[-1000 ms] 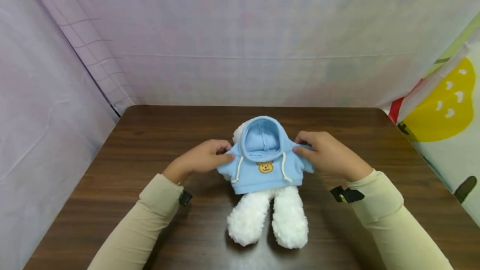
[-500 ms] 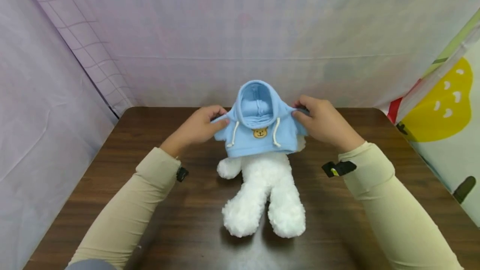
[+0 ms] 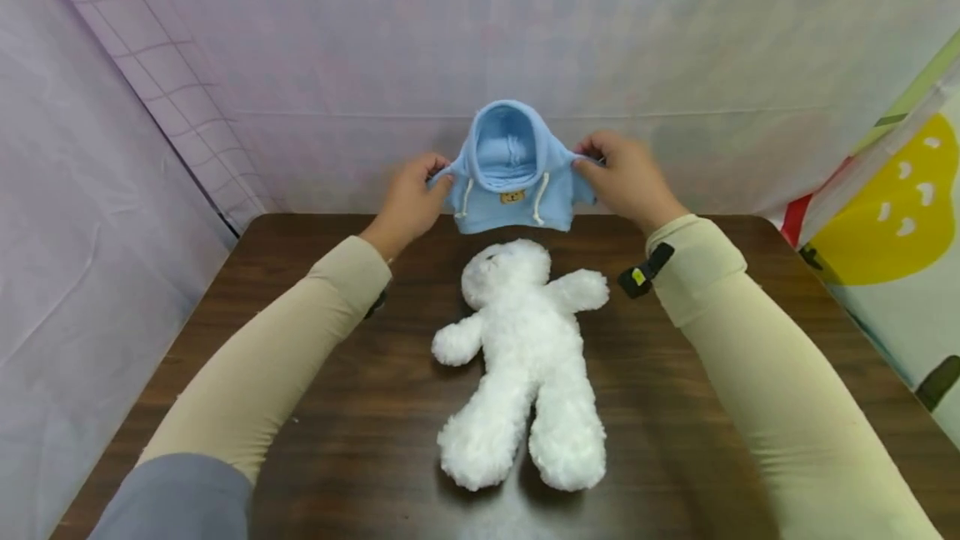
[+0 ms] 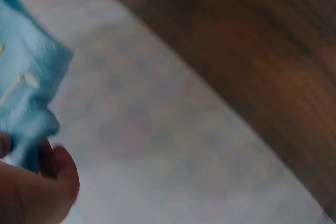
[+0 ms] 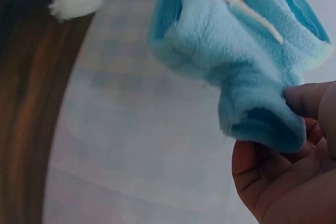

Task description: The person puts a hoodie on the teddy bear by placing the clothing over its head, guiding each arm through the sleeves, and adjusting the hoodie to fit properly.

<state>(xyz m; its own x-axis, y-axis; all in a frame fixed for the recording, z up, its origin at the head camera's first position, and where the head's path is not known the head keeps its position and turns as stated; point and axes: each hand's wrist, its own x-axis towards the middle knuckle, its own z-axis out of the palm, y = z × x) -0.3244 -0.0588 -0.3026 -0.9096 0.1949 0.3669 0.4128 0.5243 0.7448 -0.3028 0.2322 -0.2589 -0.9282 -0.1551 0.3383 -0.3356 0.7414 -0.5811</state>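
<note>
A small light-blue hoodie [image 3: 553,200] with white drawstrings and a bear-face patch hangs spread between both hands, above the table's far edge in the head view. My left hand [image 3: 412,199] pinches its sleeve and shoulder on the left. On the other side my right hand [image 3: 628,177] grips the opposite sleeve between thumb and fingers; the right wrist view shows that sleeve's open cuff [image 5: 265,124]. Below the hoodie a fluffy white stuffed toy [image 3: 531,348] lies on its back, head toward the far edge, arms out and legs toward me. Neither hand touches the toy.
The dark wood-grain table [image 3: 337,440] carries the toy. Behind its far edge hangs a pale checked cloth [image 3: 337,40], close behind the hoodie. Another pale cloth [image 3: 82,215] hangs on the left, and a panel with a yellow shape [image 3: 892,207] stands on the right.
Both hands have lifted the hoodie up and away from me, off the stuffed toy it lay over. The toy's body, arms and head now show.
</note>
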